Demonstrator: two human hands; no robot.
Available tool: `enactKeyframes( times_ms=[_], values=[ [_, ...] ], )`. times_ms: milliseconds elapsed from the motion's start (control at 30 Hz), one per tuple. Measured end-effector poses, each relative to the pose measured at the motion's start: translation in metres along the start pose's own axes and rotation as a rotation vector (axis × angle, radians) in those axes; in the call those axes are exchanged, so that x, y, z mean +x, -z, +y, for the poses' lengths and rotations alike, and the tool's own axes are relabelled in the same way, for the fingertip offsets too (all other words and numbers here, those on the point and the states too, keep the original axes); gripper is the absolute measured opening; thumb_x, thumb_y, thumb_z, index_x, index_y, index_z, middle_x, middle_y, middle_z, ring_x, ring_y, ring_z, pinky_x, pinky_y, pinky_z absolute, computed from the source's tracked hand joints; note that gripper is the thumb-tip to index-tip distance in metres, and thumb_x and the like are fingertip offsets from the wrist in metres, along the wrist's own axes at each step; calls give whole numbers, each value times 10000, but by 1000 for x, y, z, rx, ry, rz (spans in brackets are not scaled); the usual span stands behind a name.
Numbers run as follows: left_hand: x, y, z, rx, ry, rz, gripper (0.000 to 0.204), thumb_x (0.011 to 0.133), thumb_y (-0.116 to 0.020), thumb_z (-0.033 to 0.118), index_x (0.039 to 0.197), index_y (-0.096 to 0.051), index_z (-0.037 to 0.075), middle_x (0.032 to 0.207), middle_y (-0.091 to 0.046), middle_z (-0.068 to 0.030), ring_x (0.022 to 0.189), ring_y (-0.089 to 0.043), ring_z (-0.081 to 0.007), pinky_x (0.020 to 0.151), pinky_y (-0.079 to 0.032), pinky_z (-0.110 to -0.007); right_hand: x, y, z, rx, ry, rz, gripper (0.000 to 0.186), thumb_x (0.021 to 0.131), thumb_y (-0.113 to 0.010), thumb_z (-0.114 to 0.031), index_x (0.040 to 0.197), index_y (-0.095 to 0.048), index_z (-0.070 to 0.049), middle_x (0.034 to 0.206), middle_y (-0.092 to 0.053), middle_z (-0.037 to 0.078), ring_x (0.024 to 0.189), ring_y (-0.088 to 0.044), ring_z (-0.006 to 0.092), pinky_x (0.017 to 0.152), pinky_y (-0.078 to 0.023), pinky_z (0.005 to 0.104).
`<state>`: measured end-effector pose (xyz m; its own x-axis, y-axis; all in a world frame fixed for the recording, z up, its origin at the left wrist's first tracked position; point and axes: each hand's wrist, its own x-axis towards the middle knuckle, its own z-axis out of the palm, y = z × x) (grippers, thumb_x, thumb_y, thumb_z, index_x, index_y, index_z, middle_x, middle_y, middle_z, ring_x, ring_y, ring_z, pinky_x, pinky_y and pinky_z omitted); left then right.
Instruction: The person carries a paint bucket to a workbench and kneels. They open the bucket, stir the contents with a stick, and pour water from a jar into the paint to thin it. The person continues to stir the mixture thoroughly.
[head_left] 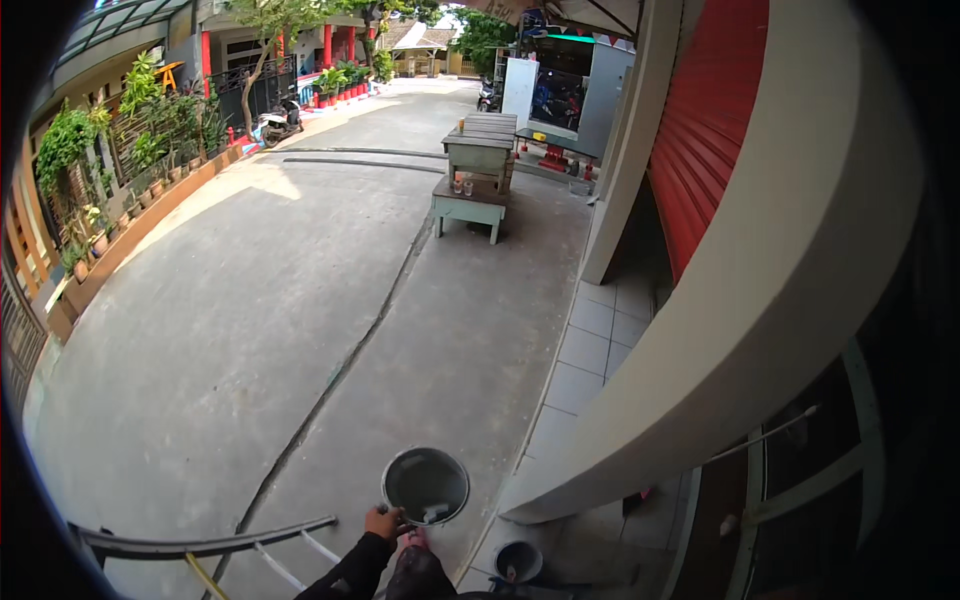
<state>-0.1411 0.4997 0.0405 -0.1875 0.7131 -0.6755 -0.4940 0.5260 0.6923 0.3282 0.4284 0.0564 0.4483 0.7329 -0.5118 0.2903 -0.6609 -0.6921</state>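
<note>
Both hands are at the near side of the dark bucket (452, 470) on my remote feed; the left hand (382, 521) has its fingers bent at the rim; the right hand (412, 539) sits just beside it, lower down; whether either truly grips, I cannot tell; the bucket stands on the concrete (480, 400), a pale object (436, 514) inside; I judge the step as handling the bucket; next calls for a secure hold.

On the left, a long black sleeve (350, 569) is worn down to the wrist; on the right, a dark sleeve (419, 577) is worn, its exact hue unclear. The left hand (384, 521) and the right hand (412, 538) are seen ungloved.
</note>
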Motion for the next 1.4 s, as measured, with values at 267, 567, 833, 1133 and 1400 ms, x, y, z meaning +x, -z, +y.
enactKeyframes(
  times_ms=[267,567,833,1133,1400],
  values=[
    [157,-63,169,165,-43,-119,307,865,-593,-29,1142,-481,-99,1051,-655,-233,922,-715,-374,811,-631,-544,92,-112,-143,112,-195,149,787,722,-871,-422,1226,-567,101,1113,-647,260,1043,-641,372,922,-512,451],
    [263,-163,322,193,-17,-204,309,872,-593,-17,1167,-526,-79,1055,-672,-206,879,-719,-331,792,-645,-481,146,-158,-205,221,-349,240,780,730,-864,-424,1225,-568,101,1112,-646,257,1026,-643,373,903,-516,460],
    [397,-260,421,226,-2,-219,305,878,-594,2,1156,-524,-99,1047,-673,-206,935,-711,-331,799,-638,-488,299,-165,-260,261,-467,286,775,737,-858,-426,1225,-569,101,1112,-645,255,1011,-645,375,886,-520,468],
    [559,-366,538,232,-46,-129,321,880,-613,10,1169,-515,-87,1035,-676,-201,897,-713,-317,758,-642,-470,541,-131,-437,232,-362,253,768,745,-851,-429,1225,-570,102,1111,-643,252,995,-647,376,867,-525,477],
    [772,-550,626,293,-35,-187,291,869,-619,6,1135,-555,-92,1031,-671,-197,917,-718,-339,780,-642,-492,771,-160,-616,245,-328,225,762,752,-845,-431,1224,-571,102,1111,-642,249,980,-649,377,850,-529,485]
  ],
)
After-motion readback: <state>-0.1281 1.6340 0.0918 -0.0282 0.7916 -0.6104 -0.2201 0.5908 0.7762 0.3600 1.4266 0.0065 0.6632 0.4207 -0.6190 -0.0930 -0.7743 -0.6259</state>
